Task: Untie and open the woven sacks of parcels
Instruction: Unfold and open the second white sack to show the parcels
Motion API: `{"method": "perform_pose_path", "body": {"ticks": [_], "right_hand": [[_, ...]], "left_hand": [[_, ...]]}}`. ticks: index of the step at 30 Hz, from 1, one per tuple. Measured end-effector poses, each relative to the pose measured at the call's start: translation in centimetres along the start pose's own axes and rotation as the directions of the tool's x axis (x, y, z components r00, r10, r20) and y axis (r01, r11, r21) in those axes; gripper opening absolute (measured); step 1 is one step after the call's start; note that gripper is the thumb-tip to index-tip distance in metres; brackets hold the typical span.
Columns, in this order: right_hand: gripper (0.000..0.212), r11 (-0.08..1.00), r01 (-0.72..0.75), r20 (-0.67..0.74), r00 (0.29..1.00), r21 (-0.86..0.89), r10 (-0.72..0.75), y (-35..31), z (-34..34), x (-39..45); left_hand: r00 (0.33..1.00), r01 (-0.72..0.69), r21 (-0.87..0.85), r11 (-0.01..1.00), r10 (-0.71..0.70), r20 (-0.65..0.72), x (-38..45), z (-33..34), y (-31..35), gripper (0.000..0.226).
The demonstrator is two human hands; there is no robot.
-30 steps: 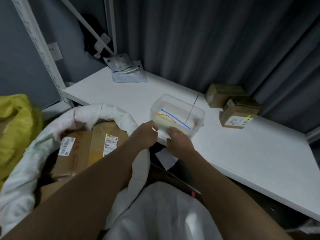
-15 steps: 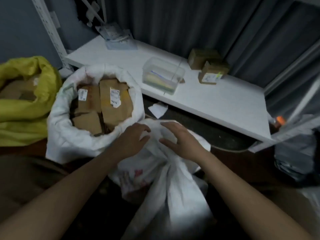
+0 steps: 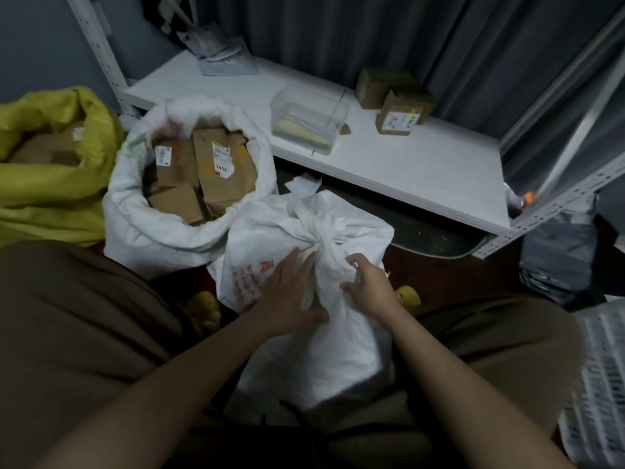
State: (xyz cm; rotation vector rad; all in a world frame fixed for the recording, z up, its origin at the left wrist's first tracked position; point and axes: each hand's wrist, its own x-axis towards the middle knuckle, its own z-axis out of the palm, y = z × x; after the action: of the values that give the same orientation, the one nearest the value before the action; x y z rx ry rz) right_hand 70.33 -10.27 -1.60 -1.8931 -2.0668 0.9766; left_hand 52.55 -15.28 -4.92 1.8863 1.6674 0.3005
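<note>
Lying between the knees, just in front of the shelf: tied white sack (image 3: 324, 333), neck bunched and knotted at the top. Resting flat on its left side, fingers straight and relaxed: left hand (image 3: 287, 292). Gripping the gathered fabric below the knot, fingers seemingly curled into the folds, though blurred: right hand (image 3: 370, 287). Standing just behind to the left, touching it: opened white sack (image 3: 142, 228), rim rolled down, showing cardboard parcels (image 3: 220, 170). Slumping farther left: yellow sack (image 3: 57, 198). Sitting on the white shelf (image 3: 422, 164): clear plastic tub (image 3: 309, 121), two small boxes (image 3: 395, 99).
</note>
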Motion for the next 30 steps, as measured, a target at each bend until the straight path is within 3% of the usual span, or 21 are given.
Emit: {"method": "perform_pose_path", "body": {"ticks": [6,8,11,15,17,19,21,24,26,28,30], "right_hand": [[0.023,0.968,0.048,-0.085,0.996,0.248,-0.028,-5.3,-1.5,9.3],[0.019,0.954,0.022,-0.09,0.996,0.299,0.006,-6.8,-2.5,12.5],[0.014,0.93,-0.026,-0.08,0.995,0.366,0.059,-8.4,-3.6,16.4],[0.027,0.903,-0.057,-0.048,0.995,0.425,0.086,-10.1,-4.3,19.3],[0.033,0.9,-0.068,-0.035,0.995,0.43,0.091,-10.6,-4.4,19.9],[0.04,0.888,-0.081,-0.015,0.995,0.452,0.099,-10.7,-4.3,20.0],[0.047,0.86,-0.103,0.035,0.994,0.5,0.099,-10.8,-4.4,19.4],[0.074,0.927,-0.044,0.116,0.993,0.373,0.0,-11.5,-5.9,16.7],[0.072,0.972,0.111,0.108,0.985,0.208,-0.135,-11.7,-7.1,13.7],[0.07,0.962,0.24,0.089,0.964,0.126,-0.252,-11.7,-8.3,9.9],[0.075,0.947,0.315,0.104,0.941,0.067,-0.321,-11.1,-9.2,6.3]], "left_hand": [[0.997,0.004,-0.141,0.99,-0.014,-0.071,1.6,-2.5,-0.9,0.133],[0.995,0.073,-0.155,0.985,-0.082,-0.05,2.4,-3.7,-1.9,0.135],[0.988,0.148,0.007,0.989,-0.148,0.05,2.7,-6.2,-1.8,0.13],[0.997,-0.019,0.223,0.975,0.0,0.083,2.5,-6.9,-0.7,0.128],[0.995,-0.097,0.326,0.94,0.101,0.006,2.4,-6.1,-0.9,0.127],[0.967,-0.136,0.433,0.891,0.214,-0.138,2.7,-5.8,-1.4,0.108],[0.921,-0.2,0.426,0.882,0.317,-0.225,3.0,-5.8,-2.1,0.065],[0.917,-0.227,0.359,0.905,0.323,-0.234,3.5,-7.3,-2.7,0.043],[0.931,-0.204,0.294,0.934,0.277,-0.236,4.2,-8.2,-2.4,0.041],[0.93,-0.181,0.362,0.914,0.279,-0.238,5.1,-9.5,-1.1,0.043],[0.966,-0.084,0.442,0.893,0.182,-0.184,5.7,-11.3,0.8,0.039]]}}
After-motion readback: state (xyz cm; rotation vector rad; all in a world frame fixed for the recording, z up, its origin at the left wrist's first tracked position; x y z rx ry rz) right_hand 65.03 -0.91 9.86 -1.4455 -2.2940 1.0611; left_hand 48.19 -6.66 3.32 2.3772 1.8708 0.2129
